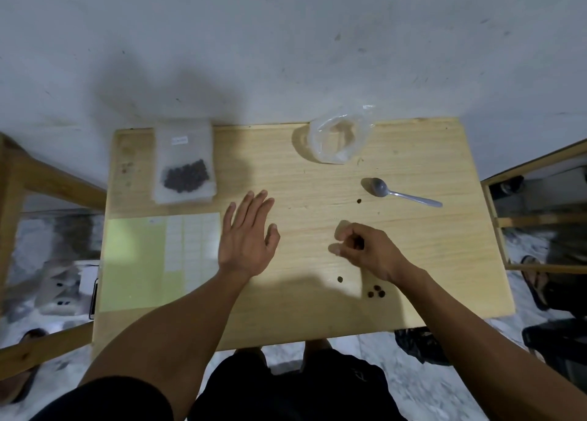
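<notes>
The right hand (365,249) pinches small dark round beans (359,245) in curled fingers; keep them cupped so none roll. The left hand (247,233) spreads straight-fingered.

Single head-worn view. One wide-angle camera, worn on the person's head, faces forward and steeply down onto the table (317,309). The table's near edge lies low in the frame. Its far edge meets the pale wall (286,39), which fills the upper third. The left hand (247,236) and right hand (368,249) sit near mid-frame, close beneath the lens, and both forearms enter from the bottom corners above the lap (286,389). The camera is near enough that single beans (376,291) read as separate dots. Lens bowing curves the table's sides. The floor (428,395) and wooden frames (524,163) flank the margins.
</notes>
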Tool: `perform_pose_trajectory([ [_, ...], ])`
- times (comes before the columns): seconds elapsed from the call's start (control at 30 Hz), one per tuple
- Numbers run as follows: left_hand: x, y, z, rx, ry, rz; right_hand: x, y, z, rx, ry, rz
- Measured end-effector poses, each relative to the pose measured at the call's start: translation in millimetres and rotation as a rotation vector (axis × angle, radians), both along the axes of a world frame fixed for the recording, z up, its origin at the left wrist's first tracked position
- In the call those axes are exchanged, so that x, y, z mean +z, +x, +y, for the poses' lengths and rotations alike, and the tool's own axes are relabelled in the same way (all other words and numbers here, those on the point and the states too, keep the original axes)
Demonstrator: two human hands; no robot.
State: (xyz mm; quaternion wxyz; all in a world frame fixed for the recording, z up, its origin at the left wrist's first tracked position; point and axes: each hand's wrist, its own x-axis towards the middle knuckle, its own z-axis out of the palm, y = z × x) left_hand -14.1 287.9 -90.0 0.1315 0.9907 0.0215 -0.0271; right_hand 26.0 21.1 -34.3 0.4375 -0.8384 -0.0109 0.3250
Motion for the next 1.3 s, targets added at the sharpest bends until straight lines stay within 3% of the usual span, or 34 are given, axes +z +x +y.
perform_pose_trajectory([
  [0.17, 1, 0, 0, -0.004, 0.010, 0.010, 0, -15, -9, 0.219, 0.084, 0.000],
  [0.33, 1, 0, 0, -0.008, 0.020, 0.008, -9, -27, -11, 0.402, -0.001, -0.087],
  [0.6, 2, 0, 1, -0.022, -0.001, -0.016, -8, -36, -6, 0.451, -0.139, -0.324],
  [0.67, 2, 0, 1, -0.021, -0.021, -0.017, -7, -41, -1, 0.332, -0.086, -0.260],
  [0.93, 2, 0, 1, -0.024, -0.019, -0.009, 0, -28, 8, -0.524, 0.154, 0.061],
  [1.07, 1, 0, 1, -0.023, -0.024, -0.020, -3, 0, 4, -0.658, 0.132, 0.020],
  [1.3, 1, 1, 0, -0.017, -0.030, -0.020, -13, 39, 13, -0.682, -0.046, -0.134],
])
